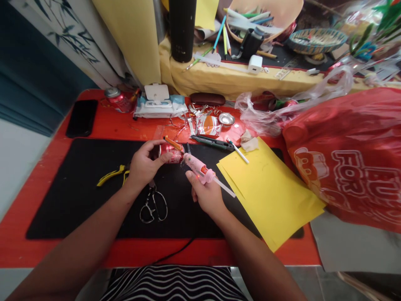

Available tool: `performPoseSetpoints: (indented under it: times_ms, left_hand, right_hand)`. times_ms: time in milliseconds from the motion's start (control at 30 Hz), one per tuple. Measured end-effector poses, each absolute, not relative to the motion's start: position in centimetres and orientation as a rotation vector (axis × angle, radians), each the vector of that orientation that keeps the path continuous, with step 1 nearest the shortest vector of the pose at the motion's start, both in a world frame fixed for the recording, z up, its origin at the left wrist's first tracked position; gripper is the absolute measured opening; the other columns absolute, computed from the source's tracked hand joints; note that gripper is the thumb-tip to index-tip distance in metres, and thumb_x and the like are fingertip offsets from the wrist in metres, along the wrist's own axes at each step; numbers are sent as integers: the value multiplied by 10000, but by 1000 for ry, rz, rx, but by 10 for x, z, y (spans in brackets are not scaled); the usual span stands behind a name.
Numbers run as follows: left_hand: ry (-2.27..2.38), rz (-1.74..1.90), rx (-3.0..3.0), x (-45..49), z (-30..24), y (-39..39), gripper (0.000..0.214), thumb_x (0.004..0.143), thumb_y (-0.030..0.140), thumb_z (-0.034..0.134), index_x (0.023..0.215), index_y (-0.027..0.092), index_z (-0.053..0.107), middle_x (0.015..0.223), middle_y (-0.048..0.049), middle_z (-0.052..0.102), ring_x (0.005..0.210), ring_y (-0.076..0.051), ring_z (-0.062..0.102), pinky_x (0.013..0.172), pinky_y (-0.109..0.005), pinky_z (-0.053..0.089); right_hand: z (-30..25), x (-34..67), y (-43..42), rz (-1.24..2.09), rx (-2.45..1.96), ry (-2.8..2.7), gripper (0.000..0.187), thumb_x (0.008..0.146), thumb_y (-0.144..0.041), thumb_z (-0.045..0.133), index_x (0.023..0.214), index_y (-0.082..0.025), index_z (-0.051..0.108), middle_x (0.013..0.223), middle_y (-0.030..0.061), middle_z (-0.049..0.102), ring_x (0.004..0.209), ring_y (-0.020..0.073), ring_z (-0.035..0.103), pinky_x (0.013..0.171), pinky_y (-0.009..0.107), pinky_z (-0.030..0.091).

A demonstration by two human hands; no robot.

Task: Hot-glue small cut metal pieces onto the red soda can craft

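My left hand is closed around a red cut piece of soda can, which lies on its side above the black mat. An orange stick-like piece runs along the top of the can. In my right hand is a pink hot glue gun, a clear glue stick poking out of its back. Its nozzle points at the open end of the can; whether they touch I cannot tell. Scissors and yellow-handled pliers lie near my left wrist.
Yellow paper sheets and a white pen lie to the right, beside a large red plastic bag. Behind the mat are a box cutter, a wipes pack, a can and a phone. A cord crosses the front edge.
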State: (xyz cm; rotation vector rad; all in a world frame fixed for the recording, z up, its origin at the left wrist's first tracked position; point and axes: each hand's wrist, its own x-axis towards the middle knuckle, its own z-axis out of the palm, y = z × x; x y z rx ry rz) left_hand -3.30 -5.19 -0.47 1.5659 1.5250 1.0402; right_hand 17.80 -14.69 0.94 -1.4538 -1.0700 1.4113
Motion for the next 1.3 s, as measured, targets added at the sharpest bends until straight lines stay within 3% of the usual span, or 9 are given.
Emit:
performPoseSetpoints:
  times_ms: [333,667,1000,1300]
  left_hand:
    - [1542,1029,1599,-31,-1,-52,513,816,562,867,1201,227,818,924,-26,731,761,-205,609,738,-334,511]
    - [1526,1026,1594,-31,-2,-52,513,828,571,861,1208,230,808,966,-42,749,800,-223,649,790,-361,537]
    - [1534,1024,1590,-30,-1,-52,518,811,580,864,1191,231,810,1012,-51,766,823,-230,661,803,-368,541]
    - [1538,1018,1598,-30,0,-52,506,817,565,864,1191,229,809,1004,-52,769,818,-229,668,804,-369,557]
  right_hand:
    - [10,178,-146,1390,-1471,-1090,608,1015,-599,717,1419,-150,783,427,-82,512,369,133,473,423,230,396]
    - [8,177,-146,1395,-1447,-1109,600,1027,-608,711,1460,-197,773,426,-85,505,368,136,464,418,232,393]
    - [10,177,-146,1387,-1509,-1123,569,1010,-676,715,1283,-191,831,436,-75,506,389,143,498,440,243,413]
    - [8,177,-146,1370,-1489,-1132,529,1024,-625,716,1282,-178,834,440,-74,504,399,140,495,442,236,410]
